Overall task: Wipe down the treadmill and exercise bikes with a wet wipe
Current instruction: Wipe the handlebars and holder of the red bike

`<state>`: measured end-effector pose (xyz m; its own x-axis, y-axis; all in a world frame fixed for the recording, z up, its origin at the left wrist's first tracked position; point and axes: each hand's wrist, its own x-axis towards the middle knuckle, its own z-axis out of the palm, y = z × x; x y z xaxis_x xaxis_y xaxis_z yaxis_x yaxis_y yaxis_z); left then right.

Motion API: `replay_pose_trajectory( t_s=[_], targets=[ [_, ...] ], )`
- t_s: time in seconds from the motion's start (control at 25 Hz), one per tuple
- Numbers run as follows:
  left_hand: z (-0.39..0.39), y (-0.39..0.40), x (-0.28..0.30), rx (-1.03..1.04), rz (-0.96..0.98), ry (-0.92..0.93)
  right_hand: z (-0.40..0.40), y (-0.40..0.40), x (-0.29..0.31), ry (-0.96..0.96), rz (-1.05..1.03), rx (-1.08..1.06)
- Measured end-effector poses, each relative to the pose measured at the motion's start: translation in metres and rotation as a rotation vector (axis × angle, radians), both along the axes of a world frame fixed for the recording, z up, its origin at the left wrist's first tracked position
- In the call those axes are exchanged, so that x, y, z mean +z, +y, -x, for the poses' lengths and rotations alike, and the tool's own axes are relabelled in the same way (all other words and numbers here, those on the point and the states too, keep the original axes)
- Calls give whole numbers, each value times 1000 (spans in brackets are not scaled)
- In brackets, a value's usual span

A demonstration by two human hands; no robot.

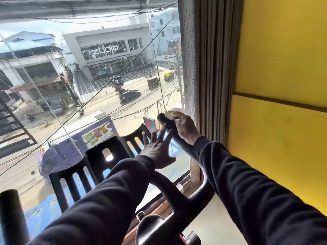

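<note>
Right hand (pixel 184 126) presses the wet wipe (pixel 169 115) onto the far tip of the bike's right handlebar grip (pixel 168 125), whose length slopes back toward me; my left hand (pixel 157 149) hovers beside it, fingers spread, holding nothing.

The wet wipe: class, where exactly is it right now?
The wet wipe is right of centre, under the right hand, at the end of the black handlebar grip by the window.

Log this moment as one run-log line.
step: wiping handlebar grip | right hand: presses wet wipe on grip end | left hand: open, fingers spread
</note>
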<state>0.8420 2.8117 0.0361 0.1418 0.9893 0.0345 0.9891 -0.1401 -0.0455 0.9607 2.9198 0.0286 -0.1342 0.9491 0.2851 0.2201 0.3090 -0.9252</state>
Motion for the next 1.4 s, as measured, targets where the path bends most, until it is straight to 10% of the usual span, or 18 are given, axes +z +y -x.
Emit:
replay_pose_trajectory(
  t_s=[1.4],
  targets=[
    [-4, 3, 3, 54, 57, 40, -72, -68, -49, -86, 75, -124]
  ],
)
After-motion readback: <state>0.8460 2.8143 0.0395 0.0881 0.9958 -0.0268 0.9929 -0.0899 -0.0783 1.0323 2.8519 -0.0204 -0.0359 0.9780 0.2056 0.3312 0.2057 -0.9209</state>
